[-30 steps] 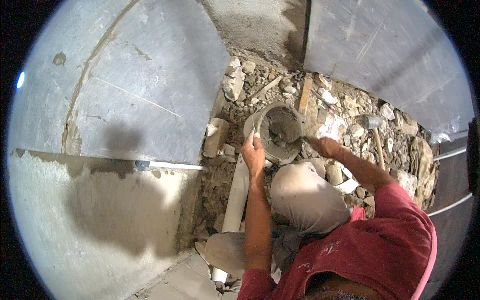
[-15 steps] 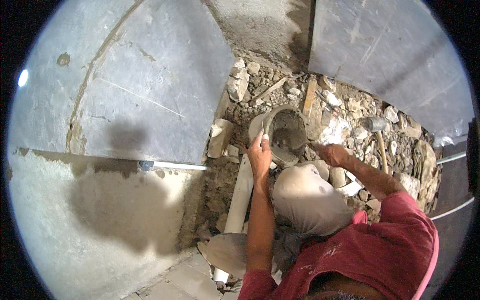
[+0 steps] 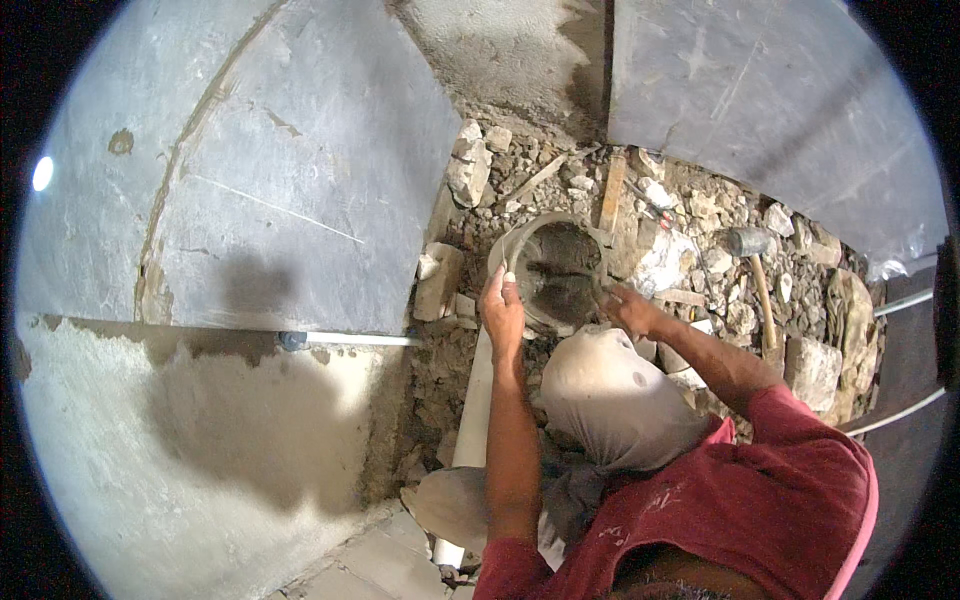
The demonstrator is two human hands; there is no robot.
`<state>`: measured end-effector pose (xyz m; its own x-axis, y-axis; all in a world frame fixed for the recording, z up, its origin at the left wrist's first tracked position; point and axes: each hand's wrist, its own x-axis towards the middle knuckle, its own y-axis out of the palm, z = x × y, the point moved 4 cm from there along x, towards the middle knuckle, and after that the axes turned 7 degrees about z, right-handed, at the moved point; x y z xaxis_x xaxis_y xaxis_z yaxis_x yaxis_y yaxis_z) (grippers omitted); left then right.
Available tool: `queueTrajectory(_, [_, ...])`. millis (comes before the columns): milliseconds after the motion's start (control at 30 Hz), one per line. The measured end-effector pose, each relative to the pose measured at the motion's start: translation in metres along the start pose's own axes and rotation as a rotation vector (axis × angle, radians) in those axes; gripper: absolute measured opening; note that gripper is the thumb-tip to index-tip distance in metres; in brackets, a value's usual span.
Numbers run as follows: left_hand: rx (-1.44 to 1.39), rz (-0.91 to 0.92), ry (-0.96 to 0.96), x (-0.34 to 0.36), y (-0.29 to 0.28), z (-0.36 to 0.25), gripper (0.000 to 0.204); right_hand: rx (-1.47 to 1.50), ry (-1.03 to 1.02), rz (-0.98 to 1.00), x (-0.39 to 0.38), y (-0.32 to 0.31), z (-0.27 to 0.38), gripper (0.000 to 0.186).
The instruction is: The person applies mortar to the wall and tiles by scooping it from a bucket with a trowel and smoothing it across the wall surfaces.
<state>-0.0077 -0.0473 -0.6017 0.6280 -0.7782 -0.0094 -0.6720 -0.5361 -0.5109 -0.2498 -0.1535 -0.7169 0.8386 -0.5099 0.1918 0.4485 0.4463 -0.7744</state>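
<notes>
Between my knees stands a round bucket (image 3: 499, 252) with wet grey mortar (image 3: 560, 300) inside, its mouth facing me. My left hand (image 3: 503, 312) is closed on the near-left part of the rim, thumb over the edge. At the bucket's right side is my right hand (image 3: 632, 311), its fingers curled by the rim. What those fingers hold is hidden. A dark ridge crosses the mortar; I cannot tell whether a tool lies there.
Rubble and stones (image 3: 745, 320) cover the ground around the bucket. A mallet (image 3: 752, 243) lies to the right, a wooden strip (image 3: 612, 190) beyond the bucket. A white pipe (image 3: 473, 410) runs beside my left arm. Grey panels (image 3: 330, 170) border the rubble.
My right hand has moved left, up against the bucket's rim. The bucket's mouth has turned a little, and the mortar inside has shifted. My left hand keeps its hold on the rim.
</notes>
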Motion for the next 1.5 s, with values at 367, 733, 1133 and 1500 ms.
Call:
queueTrajectory(367, [0.083, -0.051, 0.042, -0.006, -0.025, 0.029, 0.038, 0.565, 0.213, 0.735, 0.047, -0.017, 0.068, 0.059])
queueTrajectory(733, [0.075, -0.017, 0.061, 0.0, -0.012, 0.002, 0.035, 0.445, 0.084, 0.435, 0.023, 0.001, 0.055, 0.063])
queueTrajectory(1133, [0.053, 0.01, 0.021, -0.002, -0.011, -0.003, 0.035, 0.369, 0.016, 0.317, 0.042, -0.02, 0.037, 0.051])
queueTrajectory(1500, [0.078, -0.005, 0.006, -0.003, -0.022, 0.007, 0.042, 0.051, 0.135, 0.629, 0.052, -0.034, 0.058, 0.058])
